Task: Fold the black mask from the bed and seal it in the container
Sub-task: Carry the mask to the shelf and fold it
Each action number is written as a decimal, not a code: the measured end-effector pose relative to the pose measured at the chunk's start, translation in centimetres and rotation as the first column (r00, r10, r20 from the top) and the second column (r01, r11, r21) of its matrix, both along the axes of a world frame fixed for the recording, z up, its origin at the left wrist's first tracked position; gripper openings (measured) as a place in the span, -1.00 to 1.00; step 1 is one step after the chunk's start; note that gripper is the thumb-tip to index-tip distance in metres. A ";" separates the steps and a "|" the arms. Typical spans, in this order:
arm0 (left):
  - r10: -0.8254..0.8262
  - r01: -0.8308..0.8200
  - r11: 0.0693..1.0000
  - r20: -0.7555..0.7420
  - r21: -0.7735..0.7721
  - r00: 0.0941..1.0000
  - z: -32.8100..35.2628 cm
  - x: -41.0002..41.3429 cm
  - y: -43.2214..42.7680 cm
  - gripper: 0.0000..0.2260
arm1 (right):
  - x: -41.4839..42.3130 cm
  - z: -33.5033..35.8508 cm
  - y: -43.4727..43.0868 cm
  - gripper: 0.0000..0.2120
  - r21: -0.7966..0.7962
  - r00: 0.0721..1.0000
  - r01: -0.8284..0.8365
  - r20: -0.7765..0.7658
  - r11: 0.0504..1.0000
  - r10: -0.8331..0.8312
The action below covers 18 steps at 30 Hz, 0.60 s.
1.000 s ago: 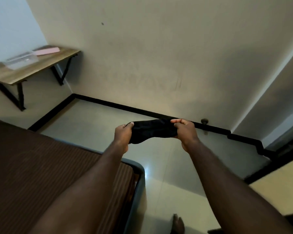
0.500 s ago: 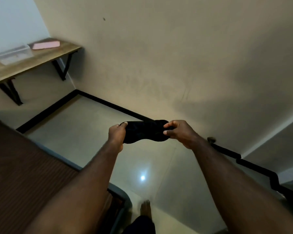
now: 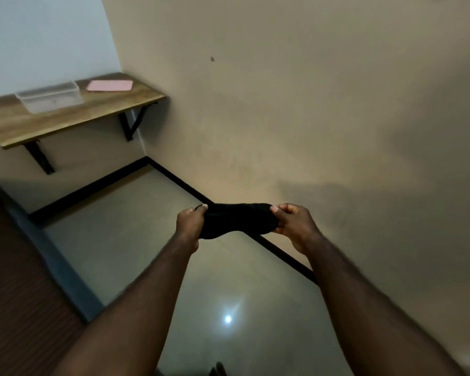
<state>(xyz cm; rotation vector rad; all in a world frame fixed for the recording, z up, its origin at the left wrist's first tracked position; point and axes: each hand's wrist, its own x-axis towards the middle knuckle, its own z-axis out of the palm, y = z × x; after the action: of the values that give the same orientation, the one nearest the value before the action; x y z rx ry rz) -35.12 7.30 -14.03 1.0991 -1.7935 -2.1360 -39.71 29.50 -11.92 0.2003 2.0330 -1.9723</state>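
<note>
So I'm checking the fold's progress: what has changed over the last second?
The view swung left: the wall shelf with the clear container and pink lid shows fuller, the bed less. Unchanged: left hand and right hand pinch the ends of the black mask, stretched above the floor, unfolded.

Shelf [image 3: 73, 118] top bare in front of container [image 3: 50, 96] and pink lid [image 3: 110, 85]; open air above both.

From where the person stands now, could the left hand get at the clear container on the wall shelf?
Probably not yet. The left hand pinches one end of the black mask, and the clear container sits well off on the wooden shelf. Open floor lies between; nothing blocks a walk over.
</note>
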 end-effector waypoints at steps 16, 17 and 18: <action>0.307 -0.307 0.952 0.022 0.000 0.951 -0.5 -16.6 -16.6 -0.88 | -24.1 -1.1 -19.6 -0.79 -0.040 0.990 -0.138 -0.002 0.990 0.138; 0.327 -0.327 0.945 0.024 -0.005 0.945 -0.2 -18.0 -17.7 -0.89 | -25.8 -0.9 -21.0 -0.75 -0.058 0.989 -0.148 0.007 0.987 0.149; 0.348 -0.348 0.938 0.033 -0.005 0.937 0.0 -19.2 -18.7 -0.89 | -27.3 -0.7 -22.3 -0.72 -0.074 0.987 -0.155 0.023 0.985 0.157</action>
<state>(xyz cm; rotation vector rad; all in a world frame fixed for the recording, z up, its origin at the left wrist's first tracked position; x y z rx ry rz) -54.28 -11.38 -14.05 1.3437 -1.4745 -1.9174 -67.00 7.20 -12.64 0.0511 1.8945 -1.9305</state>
